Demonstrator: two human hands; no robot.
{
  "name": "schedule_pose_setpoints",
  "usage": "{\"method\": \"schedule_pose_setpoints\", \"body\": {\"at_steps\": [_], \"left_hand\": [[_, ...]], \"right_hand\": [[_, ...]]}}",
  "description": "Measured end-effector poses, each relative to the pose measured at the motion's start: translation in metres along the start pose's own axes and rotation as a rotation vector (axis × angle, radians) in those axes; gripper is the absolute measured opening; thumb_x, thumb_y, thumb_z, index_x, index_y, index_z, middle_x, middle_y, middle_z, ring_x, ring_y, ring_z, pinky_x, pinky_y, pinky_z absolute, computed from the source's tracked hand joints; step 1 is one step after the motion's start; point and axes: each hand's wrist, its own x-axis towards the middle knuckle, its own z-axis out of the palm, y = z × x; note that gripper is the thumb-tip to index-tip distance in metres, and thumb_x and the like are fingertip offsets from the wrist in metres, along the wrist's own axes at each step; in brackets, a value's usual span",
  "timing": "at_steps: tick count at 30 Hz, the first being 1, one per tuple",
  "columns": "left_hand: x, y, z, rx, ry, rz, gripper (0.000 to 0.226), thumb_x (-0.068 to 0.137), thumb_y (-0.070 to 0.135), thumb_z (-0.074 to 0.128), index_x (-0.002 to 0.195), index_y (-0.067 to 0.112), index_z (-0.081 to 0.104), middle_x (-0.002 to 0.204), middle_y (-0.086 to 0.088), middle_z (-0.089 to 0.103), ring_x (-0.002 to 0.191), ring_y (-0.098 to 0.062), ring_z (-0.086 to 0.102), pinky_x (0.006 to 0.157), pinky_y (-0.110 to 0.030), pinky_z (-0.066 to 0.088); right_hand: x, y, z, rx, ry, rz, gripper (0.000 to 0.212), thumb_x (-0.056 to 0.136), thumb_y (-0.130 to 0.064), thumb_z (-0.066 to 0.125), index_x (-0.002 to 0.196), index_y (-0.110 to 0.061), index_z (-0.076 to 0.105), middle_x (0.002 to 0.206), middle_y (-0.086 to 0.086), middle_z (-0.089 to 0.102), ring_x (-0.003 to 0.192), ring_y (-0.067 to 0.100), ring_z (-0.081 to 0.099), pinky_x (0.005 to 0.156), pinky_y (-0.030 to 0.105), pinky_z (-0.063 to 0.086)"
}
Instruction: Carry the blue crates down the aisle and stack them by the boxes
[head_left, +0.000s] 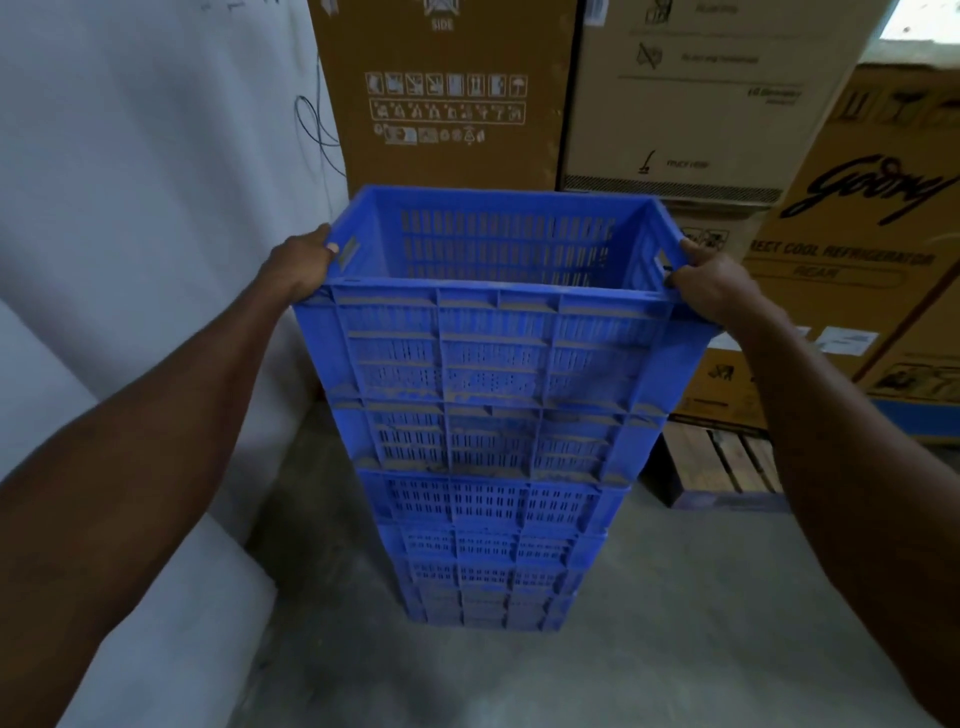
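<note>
Top crate going onto the stack by the boxes.
Left hand (301, 270) and right hand (711, 286) each grasp a handle of the top crate (493, 332), on the stack (493, 519) before the boxes (447, 93); I'd square the rims, lower evenly, then release.

Two bare forearms come in from the lower corners of the view, one on each side. No sleeve shows on either arm as far up as the picture reaches. The left hand (304, 267) and the right hand (714, 283) are bare as well: no gloves, and no watch, band or bracelet at the wrists. No ring shows on the visible parts of the fingers. The rest of the person lies outside the view
</note>
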Motion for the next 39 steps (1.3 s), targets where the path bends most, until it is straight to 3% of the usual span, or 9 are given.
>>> {"method": "schedule_pose_setpoints", "body": {"at_steps": [2,6,9,17,21,27,33,37,39], "left_hand": [[0.000,0.003,0.000,0.048,-0.042,0.008,0.053,0.106,0.033,0.034,0.156,0.017,0.025,0.156,-0.022,0.032,0.139,-0.043,0.036,0.113,-0.043,0.030],[-0.001,0.010,0.005,0.074,-0.040,0.030,0.055,0.106,0.035,0.033,0.156,0.014,0.023,0.154,-0.025,0.035,0.136,-0.045,0.039,0.110,-0.045,0.032],[0.003,0.004,0.003,0.081,-0.023,0.024,0.052,0.105,0.030,0.035,0.154,0.015,0.028,0.149,-0.029,0.039,0.130,-0.047,0.043,0.106,-0.045,0.036],[0.007,0.008,0.011,0.121,-0.007,0.040,0.054,0.106,0.038,0.028,0.155,0.017,0.025,0.153,-0.026,0.035,0.135,-0.046,0.039,0.110,-0.047,0.032],[0.011,-0.001,0.006,0.119,-0.012,0.021,0.052,0.107,0.034,0.028,0.155,0.015,0.026,0.152,-0.028,0.035,0.134,-0.047,0.040,0.110,-0.046,0.033],[0.002,0.010,0.002,0.120,-0.040,0.026,0.049,0.107,0.033,0.031,0.150,0.009,0.031,0.144,-0.032,0.043,0.126,-0.049,0.046,0.102,-0.047,0.038],[-0.016,0.018,-0.011,0.116,-0.083,0.005,0.058,0.104,0.046,0.027,0.150,0.013,0.032,0.148,-0.026,0.043,0.128,-0.045,0.046,0.103,-0.046,0.038],[-0.041,0.034,-0.028,0.197,0.121,-0.078,0.068,0.097,0.062,0.023,0.136,0.014,0.053,0.140,-0.020,0.051,0.124,-0.043,0.051,0.100,-0.049,0.041],[-0.060,0.044,-0.030,0.215,0.260,0.050,0.061,0.098,0.059,0.028,0.133,0.017,0.055,0.136,-0.018,0.054,0.122,-0.042,0.052,0.097,-0.050,0.042]], "right_hand": [[-0.005,-0.002,-0.002,-0.165,-0.030,-0.026,0.072,0.089,-0.045,0.050,0.155,-0.032,0.024,0.158,0.011,0.031,0.133,0.039,0.043,0.107,0.052,0.038],[-0.001,-0.002,-0.007,-0.044,0.001,-0.004,0.062,0.090,-0.044,0.046,0.150,-0.033,0.037,0.136,0.015,0.055,0.114,0.036,0.057,0.097,0.048,0.048],[0.001,-0.003,-0.003,-0.046,-0.001,0.003,0.063,0.088,-0.046,0.040,0.151,-0.039,0.034,0.134,0.014,0.056,0.113,0.036,0.058,0.096,0.049,0.049],[0.019,0.006,-0.003,-0.042,-0.006,0.037,0.058,0.096,-0.022,0.038,0.152,-0.034,0.034,0.134,0.019,0.054,0.103,0.034,0.060,0.082,0.040,0.048],[0.016,-0.001,0.002,-0.118,0.019,0.016,0.056,0.098,-0.031,0.037,0.154,-0.036,0.030,0.138,0.021,0.049,0.111,0.037,0.056,0.095,0.048,0.049],[0.011,0.000,-0.002,-0.031,-0.009,0.045,0.064,0.087,-0.048,0.047,0.149,-0.044,0.032,0.135,0.015,0.054,0.112,0.034,0.059,0.096,0.051,0.051],[-0.005,-0.002,-0.007,-0.128,-0.015,-0.027,0.065,0.088,-0.060,0.042,0.149,-0.039,0.034,0.132,0.014,0.054,0.111,0.035,0.058,0.096,0.050,0.049],[-0.012,-0.008,-0.026,-0.252,-0.008,-0.091,0.075,0.090,-0.071,0.027,0.146,-0.024,0.041,0.145,0.020,0.049,0.126,0.040,0.050,0.102,0.049,0.043],[-0.027,-0.020,-0.036,-0.283,0.072,-0.154,0.071,0.094,-0.068,0.024,0.150,-0.025,0.036,0.146,0.021,0.048,0.128,0.040,0.049,0.101,0.049,0.043]]}}
